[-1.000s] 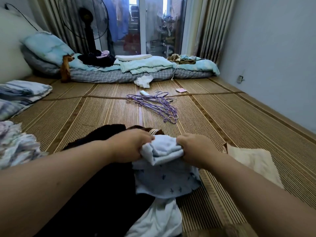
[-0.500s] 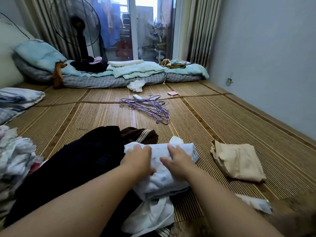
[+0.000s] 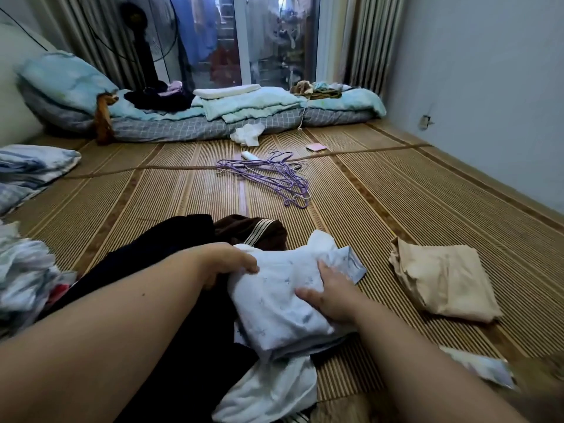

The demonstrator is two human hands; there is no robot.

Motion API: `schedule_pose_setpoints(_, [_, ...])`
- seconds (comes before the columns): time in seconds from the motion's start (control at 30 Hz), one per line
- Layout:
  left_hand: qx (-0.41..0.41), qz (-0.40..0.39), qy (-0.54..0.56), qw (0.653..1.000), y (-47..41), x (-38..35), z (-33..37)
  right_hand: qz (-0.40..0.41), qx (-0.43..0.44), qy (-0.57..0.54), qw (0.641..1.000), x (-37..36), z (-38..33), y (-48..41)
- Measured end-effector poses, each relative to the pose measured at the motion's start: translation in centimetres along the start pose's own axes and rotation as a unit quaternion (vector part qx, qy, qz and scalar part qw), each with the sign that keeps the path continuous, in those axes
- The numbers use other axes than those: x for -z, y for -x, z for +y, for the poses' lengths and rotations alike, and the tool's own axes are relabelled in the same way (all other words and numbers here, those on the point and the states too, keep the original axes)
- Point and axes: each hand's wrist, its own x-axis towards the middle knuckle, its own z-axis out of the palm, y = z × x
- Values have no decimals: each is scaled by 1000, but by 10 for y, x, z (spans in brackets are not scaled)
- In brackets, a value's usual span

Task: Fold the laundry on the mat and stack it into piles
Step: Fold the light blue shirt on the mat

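A folded pale blue garment (image 3: 274, 303) with a small dark print lies in front of me, partly on a heap of dark clothes (image 3: 171, 270) and a white garment (image 3: 274, 392). My left hand (image 3: 232, 261) grips its left edge, fingers curled over the fabric. My right hand (image 3: 329, 294) holds its right side, thumb on top and fingers dug into the cloth. A folded beige garment (image 3: 442, 279) sits alone on the woven mat (image 3: 396, 209) to the right. A brown piece with striped trim (image 3: 259, 230) pokes out behind the bundle.
Crumpled laundry (image 3: 24, 270) is heaped at my left, with folded bedding (image 3: 27, 169) beyond it. Purple hangers (image 3: 274, 178) lie mid-mat. A mattress with quilts (image 3: 244, 117) runs along the far edge. The wall (image 3: 488, 117) bounds the right side.
Both hands brought the garment's far edge toward me, pressed the fold flat, then slid apart to its left and right sides and took hold of the bundle.
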Motion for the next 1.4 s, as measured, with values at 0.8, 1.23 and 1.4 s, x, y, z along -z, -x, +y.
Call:
schedule_pose_setpoints(0.8, [-133, -168, 302, 929, 80, -40, 87, -53, 75, -636, 766, 107, 36, 93])
schedule_pose_setpoints(1.23, [-89, -236, 313, 916, -16, -216, 168, 131, -62, -512, 847, 226, 204, 41])
schedule_pose_setpoints(1.4, [-131, 9, 9, 991, -59, -251, 177, 131, -156, -146, 968, 206, 245, 2])
